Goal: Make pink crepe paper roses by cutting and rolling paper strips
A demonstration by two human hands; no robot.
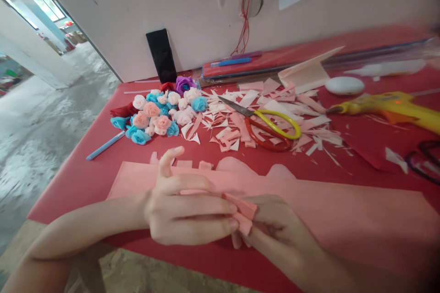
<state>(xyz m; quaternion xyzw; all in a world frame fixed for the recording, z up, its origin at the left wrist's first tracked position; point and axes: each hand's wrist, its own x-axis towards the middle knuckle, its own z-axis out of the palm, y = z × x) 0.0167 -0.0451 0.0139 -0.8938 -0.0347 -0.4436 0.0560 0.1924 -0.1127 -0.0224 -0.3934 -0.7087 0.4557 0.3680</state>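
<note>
My right hand (283, 226) and left hand (185, 213) pinch a small folded salmon-pink paper strip (245, 208) above a flat pink paper sheet (343, 215).

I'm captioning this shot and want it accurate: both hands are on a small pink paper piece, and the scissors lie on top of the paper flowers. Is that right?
Not quite: the head view shows the scissors lying on the paper scraps, to the right of the paper flowers. Both hands are indeed on a small pink paper piece.
</note>
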